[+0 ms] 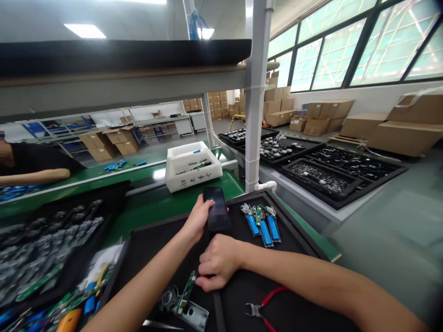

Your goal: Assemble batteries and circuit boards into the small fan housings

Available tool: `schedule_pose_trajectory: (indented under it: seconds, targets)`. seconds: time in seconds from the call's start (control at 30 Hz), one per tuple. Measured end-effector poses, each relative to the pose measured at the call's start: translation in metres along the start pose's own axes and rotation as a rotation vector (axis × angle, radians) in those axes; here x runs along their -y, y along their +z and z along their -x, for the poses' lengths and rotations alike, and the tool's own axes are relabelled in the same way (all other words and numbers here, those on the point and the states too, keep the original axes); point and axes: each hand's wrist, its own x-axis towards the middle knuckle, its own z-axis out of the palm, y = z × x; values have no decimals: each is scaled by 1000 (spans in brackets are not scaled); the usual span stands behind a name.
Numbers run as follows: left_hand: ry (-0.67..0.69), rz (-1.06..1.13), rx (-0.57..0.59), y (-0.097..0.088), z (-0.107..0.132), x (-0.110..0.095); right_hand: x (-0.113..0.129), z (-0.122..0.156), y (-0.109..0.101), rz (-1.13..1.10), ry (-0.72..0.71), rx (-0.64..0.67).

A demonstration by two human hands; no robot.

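Two hands: left hand (198,219) gripping phone (218,210), long axis pointing forward; right hand (219,260) curled narrow at green circuit board (188,291), hold unclear.

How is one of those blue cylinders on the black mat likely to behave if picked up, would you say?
Each blue cylinder looks stiff, probably fairly heavy for its size. Its round body may roll; the attached green board seems delicate.

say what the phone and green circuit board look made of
The phone has a dark, glossy front that reflects light, so probably glass. The green circuit board looks like solder-masked fibreglass: semi-gloss green surface, though it is too small to be sure.
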Motion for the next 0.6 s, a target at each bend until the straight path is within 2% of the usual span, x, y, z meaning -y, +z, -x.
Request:
schedule_pose_trajectory:
  seconds: [0.2, 0.33, 0.5, 0.6]
  targets:
    - [-87, -88, -14, -13, 0, 25, 1, 1, 6, -8, -10, -33]
    - [-83, -135, 26, -19, 15, 25, 2, -3, 2, -11, -17, -64]
    - [0, -104, 87, -25, 40, 23, 6, -9, -4, -33, -81, -80]
    - [-30, -239, 153, -34, 48, 20, 11, -9, -1, -43, -125, -89]
